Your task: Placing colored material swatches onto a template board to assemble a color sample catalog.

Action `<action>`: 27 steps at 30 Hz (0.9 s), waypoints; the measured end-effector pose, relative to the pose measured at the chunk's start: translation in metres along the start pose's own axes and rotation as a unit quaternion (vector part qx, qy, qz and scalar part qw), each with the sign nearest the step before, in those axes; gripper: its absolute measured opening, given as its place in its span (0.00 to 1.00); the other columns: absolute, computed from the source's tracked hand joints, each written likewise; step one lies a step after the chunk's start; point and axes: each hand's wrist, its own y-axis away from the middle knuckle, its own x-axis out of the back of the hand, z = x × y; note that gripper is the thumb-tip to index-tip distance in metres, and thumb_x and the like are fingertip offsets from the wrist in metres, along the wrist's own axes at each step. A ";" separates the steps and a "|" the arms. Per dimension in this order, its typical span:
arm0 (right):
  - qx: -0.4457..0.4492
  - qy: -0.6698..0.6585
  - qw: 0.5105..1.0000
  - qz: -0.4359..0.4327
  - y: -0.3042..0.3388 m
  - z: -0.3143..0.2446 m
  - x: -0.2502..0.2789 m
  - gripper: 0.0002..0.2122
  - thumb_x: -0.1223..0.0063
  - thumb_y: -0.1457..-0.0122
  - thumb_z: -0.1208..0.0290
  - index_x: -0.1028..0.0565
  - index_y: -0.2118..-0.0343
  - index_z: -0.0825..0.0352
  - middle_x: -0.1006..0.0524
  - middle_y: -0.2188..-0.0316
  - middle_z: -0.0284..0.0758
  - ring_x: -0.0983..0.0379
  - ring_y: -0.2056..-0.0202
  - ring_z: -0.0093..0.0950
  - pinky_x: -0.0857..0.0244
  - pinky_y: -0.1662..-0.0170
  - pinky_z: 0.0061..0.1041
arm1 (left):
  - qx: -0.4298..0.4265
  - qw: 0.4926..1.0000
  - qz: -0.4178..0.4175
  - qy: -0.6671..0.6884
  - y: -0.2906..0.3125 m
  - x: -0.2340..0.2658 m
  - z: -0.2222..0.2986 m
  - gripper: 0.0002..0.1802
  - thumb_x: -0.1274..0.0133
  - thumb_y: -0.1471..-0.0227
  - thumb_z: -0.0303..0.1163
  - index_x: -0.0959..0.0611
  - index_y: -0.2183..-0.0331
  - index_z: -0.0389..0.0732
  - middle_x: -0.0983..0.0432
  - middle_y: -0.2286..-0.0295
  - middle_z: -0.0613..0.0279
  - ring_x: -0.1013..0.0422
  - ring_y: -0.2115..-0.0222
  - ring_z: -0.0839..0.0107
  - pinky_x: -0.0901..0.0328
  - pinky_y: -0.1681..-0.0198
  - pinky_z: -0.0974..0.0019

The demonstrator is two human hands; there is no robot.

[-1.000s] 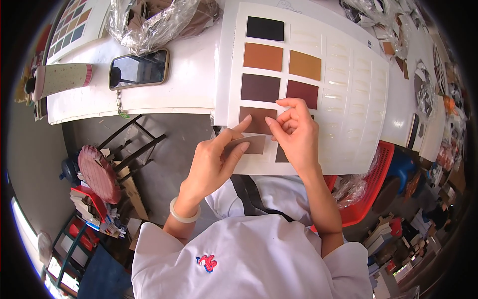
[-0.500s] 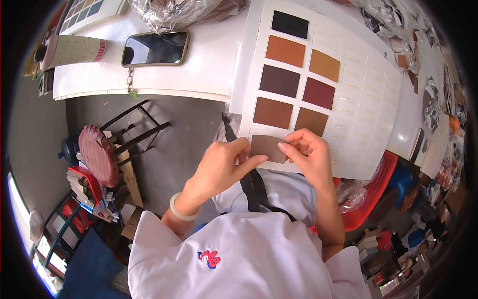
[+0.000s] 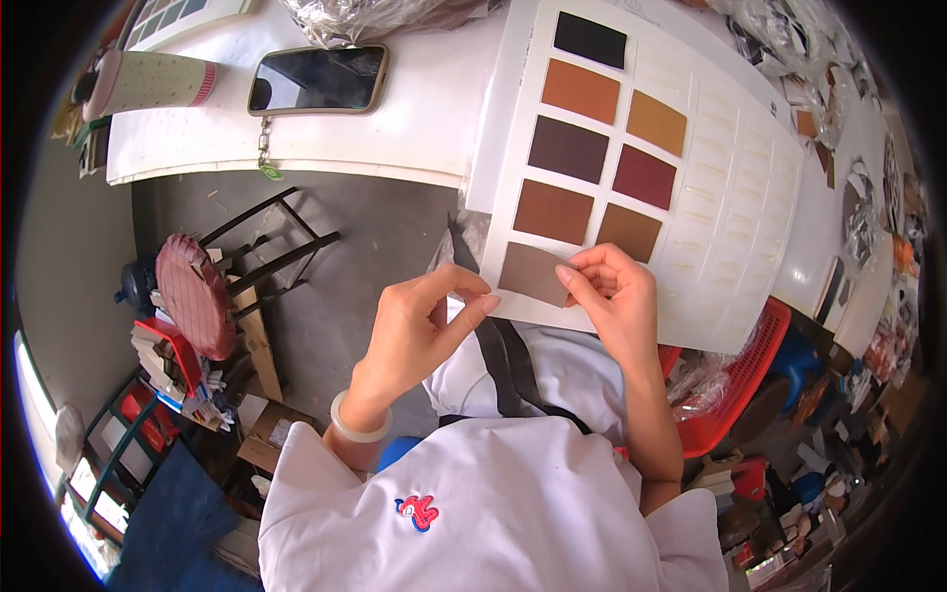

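Note:
A white sample card (image 3: 730, 187) lies tilted over the table's front edge, with several coloured swatches on its left part. At its lower left sits a taupe swatch (image 3: 536, 273). My right hand (image 3: 619, 301) has thumb and bent fingers closed on the swatch's right edge. My left hand (image 3: 419, 331), wearing a pale bangle (image 3: 359, 419), pinches the card's lower left edge just beside the swatch; its thumb tip lies at the edge. Above the taupe piece are a reddish-brown swatch (image 3: 552, 211) and a brown swatch (image 3: 628, 232), the latter partly behind my right fingers.
On the white table (image 3: 414, 138) lie a phone (image 3: 318, 79) with a strap charm, a tumbler (image 3: 153, 84) on its side and clear plastic wrapping (image 3: 355, 20). A red basket (image 3: 735, 395) stands below the card's right side. A stool (image 3: 197, 296) is at the left.
My left fingers have slid left off the taupe swatch to the card's edge, uncovering its left side. My right hand keeps its grip. The view has shifted slightly.

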 end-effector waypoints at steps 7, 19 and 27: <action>-0.003 0.004 1.000 0.009 0.001 0.001 -0.002 0.05 0.41 0.43 0.77 0.26 0.70 0.72 0.22 0.79 0.32 0.25 0.78 0.17 0.34 0.74 0.15 | -0.056 0.998 -0.031 -0.011 -0.004 -0.013 0.003 0.16 0.36 0.52 0.29 0.16 0.59 0.42 0.17 0.66 0.69 0.43 0.90 0.81 0.46 0.85 0.74; 0.050 0.075 0.995 0.053 0.001 0.004 -0.006 0.16 0.38 0.47 0.80 0.33 0.59 0.67 0.26 0.82 0.30 0.29 0.82 0.18 0.36 0.76 0.18 | -0.070 0.994 -0.050 -0.068 -0.007 -0.018 0.002 0.19 0.35 0.53 0.33 0.16 0.56 0.45 0.17 0.64 0.69 0.43 0.90 0.76 0.44 0.85 0.72; 0.094 0.128 0.984 0.076 0.011 0.006 -0.002 0.14 0.38 0.47 0.80 0.31 0.61 0.67 0.28 0.83 0.30 0.30 0.83 0.18 0.38 0.78 0.19 | -0.099 0.984 -0.111 -0.097 -0.018 -0.028 0.020 0.23 0.37 0.52 0.36 0.20 0.52 0.45 0.17 0.64 0.67 0.27 0.84 0.68 0.35 0.80 0.68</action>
